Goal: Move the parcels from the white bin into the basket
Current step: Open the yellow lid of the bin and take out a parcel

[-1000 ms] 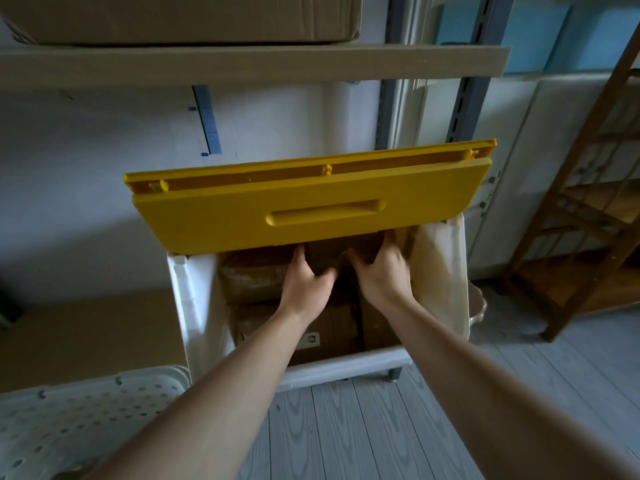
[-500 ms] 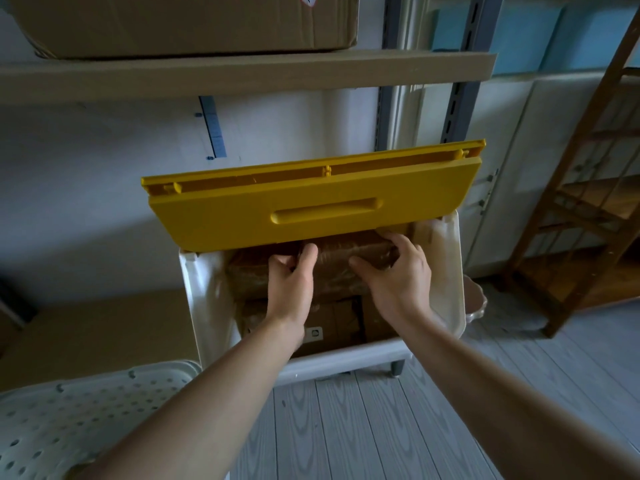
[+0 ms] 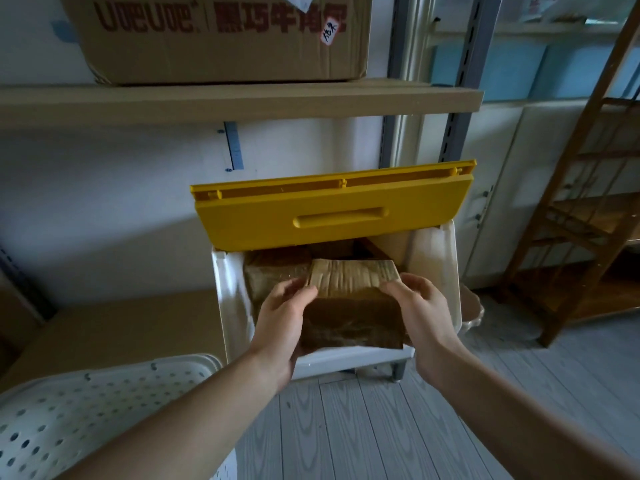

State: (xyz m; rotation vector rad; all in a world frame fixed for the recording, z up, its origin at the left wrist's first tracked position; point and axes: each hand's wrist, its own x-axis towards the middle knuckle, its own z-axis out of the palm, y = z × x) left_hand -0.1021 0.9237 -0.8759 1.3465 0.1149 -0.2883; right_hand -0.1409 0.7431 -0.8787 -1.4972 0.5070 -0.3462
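A brown taped parcel (image 3: 351, 303) is lifted above the front rim of the white bin (image 3: 227, 296). My left hand (image 3: 278, 323) grips its left side and my right hand (image 3: 424, 313) grips its right side. The bin's yellow lid (image 3: 332, 211) stands tipped up behind it. More brown parcels (image 3: 273, 271) lie inside the bin, partly hidden by the held one. The white perforated basket (image 3: 97, 410) sits at the lower left, beside my left forearm.
A shelf board (image 3: 239, 100) with a large cardboard box (image 3: 221, 36) hangs above the bin. A wooden ladder rack (image 3: 585, 209) stands at the right. Grey plank floor (image 3: 381, 427) lies in front, and a low brown board (image 3: 114, 330) lies at the left.
Both hands reached into the bin, took hold of a parcel and pulled it up and toward me, out over the front rim.
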